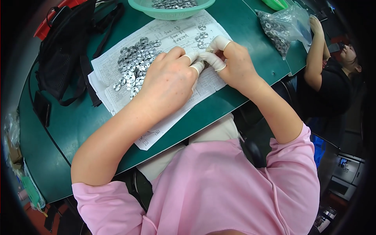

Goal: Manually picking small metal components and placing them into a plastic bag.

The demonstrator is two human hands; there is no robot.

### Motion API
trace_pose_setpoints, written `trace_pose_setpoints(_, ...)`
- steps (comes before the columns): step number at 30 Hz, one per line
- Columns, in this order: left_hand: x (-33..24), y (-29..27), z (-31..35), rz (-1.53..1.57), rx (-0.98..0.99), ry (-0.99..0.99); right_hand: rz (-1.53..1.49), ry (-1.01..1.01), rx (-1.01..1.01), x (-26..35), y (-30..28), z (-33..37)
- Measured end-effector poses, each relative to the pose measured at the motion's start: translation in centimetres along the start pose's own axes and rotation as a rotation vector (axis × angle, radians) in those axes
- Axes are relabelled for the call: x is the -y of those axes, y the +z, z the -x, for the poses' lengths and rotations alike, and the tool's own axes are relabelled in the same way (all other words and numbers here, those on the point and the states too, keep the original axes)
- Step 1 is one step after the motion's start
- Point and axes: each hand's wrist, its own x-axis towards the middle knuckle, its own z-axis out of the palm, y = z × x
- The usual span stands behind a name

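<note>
My left hand (170, 76) and my right hand (234, 62) meet over the printed sheets, with white finger cots on several fingertips. Their fingers are pinched together at one spot, and whatever they hold there is mostly hidden by the fingers. Left of my left hand lies a heap of round metal discs with holes (137, 58), some overlapping. Just beyond my right fingertips, several more of these discs (202, 36) lie in a small separate group. The paper sheets (156, 131) spread under both hands and the discs.
A pale green basket (172, 15) holding discs stands at the far edge. At the right lies a clear plastic bag (288, 25) of metal parts, near a co-worker's hand (315, 24). A black bag with straps (64, 51) and a dark phone-like object (41, 108) lie on the left of the green table (92, 133).
</note>
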Motion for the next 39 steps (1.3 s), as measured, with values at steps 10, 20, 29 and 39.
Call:
trace_pose_setpoints(10,0.3,0.3,0.2,0.024,-0.043,-0.004,-0.483,0.312,-0.119,0.8,-0.4,1.3)
trace_pose_setpoints(20,0.3,0.1,0.2,0.024,-0.008,-0.026,-0.379,0.461,0.016,1.2,0.0,1.2)
trace_pose_setpoints(29,0.5,0.1,0.0,0.029,0.007,-0.041,-0.014,0.114,0.062,1.3,0.1,0.2)
trace_pose_setpoints(39,0.7,-0.3,-0.1,0.121,0.056,-0.081,0.064,0.053,-0.009,1.1,0.7,1.2)
